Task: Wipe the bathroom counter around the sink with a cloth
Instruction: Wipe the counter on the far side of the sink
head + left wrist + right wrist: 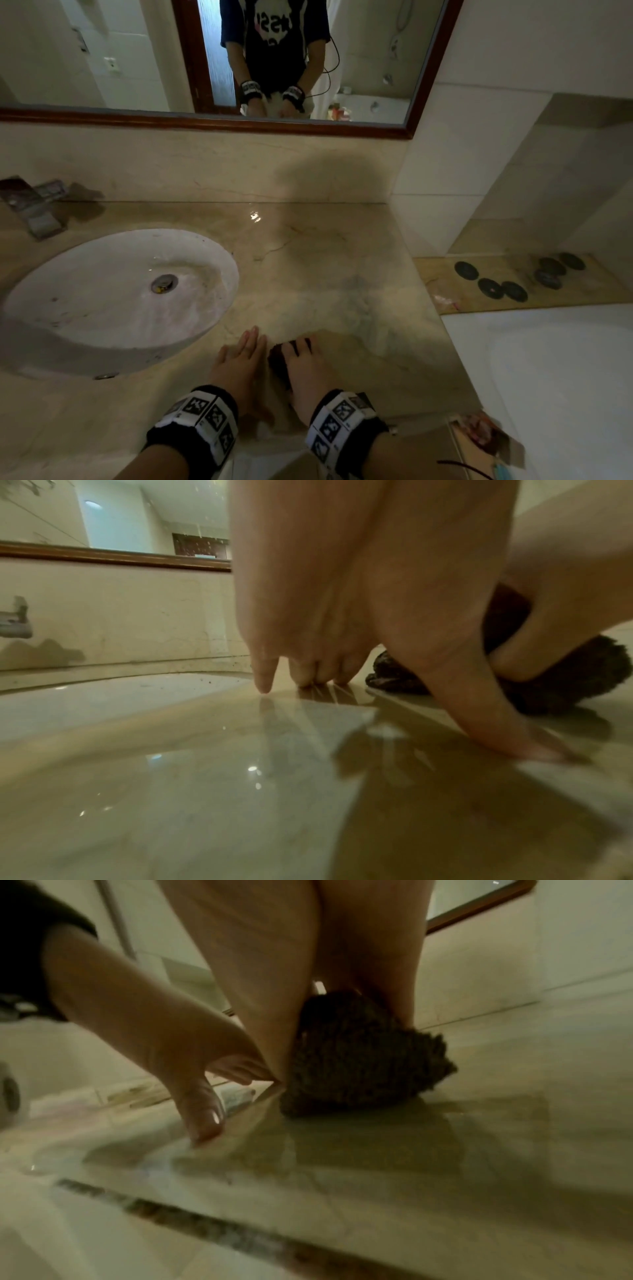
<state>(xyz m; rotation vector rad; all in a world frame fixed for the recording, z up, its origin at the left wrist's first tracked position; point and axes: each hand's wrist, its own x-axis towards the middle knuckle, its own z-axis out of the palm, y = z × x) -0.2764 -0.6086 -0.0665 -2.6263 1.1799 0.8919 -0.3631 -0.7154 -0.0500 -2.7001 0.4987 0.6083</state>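
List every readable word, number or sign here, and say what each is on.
No text can be read for certain.
Shirt print, seen in the mirror: letters reversed, cropped and blurred.
Left wristband and right wristband: black-and-white coded squares, no letters.

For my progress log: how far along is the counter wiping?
Done: counter right of the sink shines wet, possibly wiped. In hand: right hand grips the cloth near the front edge, left hand flat beside it. Left: likely around the faucet; cannot confirm.
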